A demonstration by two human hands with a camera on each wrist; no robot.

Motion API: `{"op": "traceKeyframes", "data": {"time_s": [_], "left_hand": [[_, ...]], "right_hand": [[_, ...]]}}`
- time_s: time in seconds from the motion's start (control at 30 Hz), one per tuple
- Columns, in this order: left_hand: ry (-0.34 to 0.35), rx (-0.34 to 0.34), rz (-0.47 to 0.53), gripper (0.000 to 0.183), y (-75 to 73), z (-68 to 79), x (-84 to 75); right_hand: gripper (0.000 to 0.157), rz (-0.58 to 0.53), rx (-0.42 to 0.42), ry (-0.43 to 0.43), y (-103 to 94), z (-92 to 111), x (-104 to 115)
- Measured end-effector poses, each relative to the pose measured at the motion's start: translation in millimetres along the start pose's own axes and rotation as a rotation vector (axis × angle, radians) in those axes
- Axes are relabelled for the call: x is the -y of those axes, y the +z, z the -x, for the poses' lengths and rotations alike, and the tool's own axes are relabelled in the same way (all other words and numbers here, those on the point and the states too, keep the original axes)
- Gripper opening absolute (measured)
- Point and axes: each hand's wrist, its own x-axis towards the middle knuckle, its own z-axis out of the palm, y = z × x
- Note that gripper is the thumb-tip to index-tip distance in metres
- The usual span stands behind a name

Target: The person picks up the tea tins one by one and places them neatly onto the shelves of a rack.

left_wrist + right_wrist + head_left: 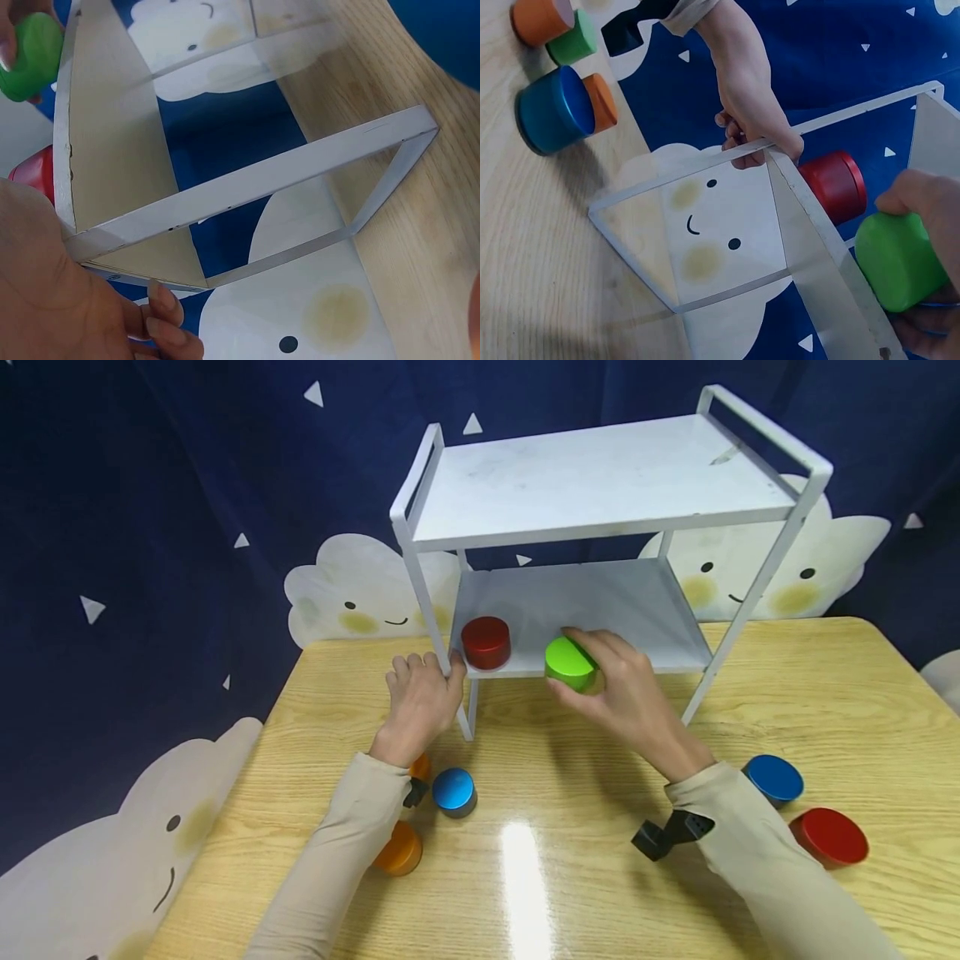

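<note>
My right hand (626,693) pinches a bright green round tin (568,662) between thumb and fingers, right at the front edge of the lower shelf (577,602). To its left, a dark red round tin (486,643) stands on that same shelf. At the front left leg of the white two-tier rack (600,477), my left hand (420,702) grips the frame, its thumb by the corner of the lower shelf. The left wrist view shows the palm against the frame and the fingers curled past it.
Beside my left forearm stand a light blue tin (454,792) and an orange tin (400,849). Another green tin (574,39) shows in the right wrist view. Near my right forearm are a blue tin (774,778) and a red tin (831,837). A dark curtain (187,460) hangs behind.
</note>
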Motion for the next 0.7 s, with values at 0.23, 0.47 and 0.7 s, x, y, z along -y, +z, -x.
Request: {"op": "traceKeyframes", "data": {"time_s": [0.23,0.47,0.7], "left_hand": [[-0.002,0.013,-0.004,0.055,0.3,0.2,0.1],[-0.004,0.014,0.005,0.055,0.8,-0.7,-0.2],[-0.004,0.001,0.001,0.054,1.0,-1.1,0.5]], "right_hand": [[0.052,0.005,-0.006,0.007,6.1,-6.4,-4.1],[0.053,0.009,-0.021,0.014,13.1,-14.2,-8.4],[0.059,0.001,-0.017,0.039,20.8,-19.8,-7.0]]}}
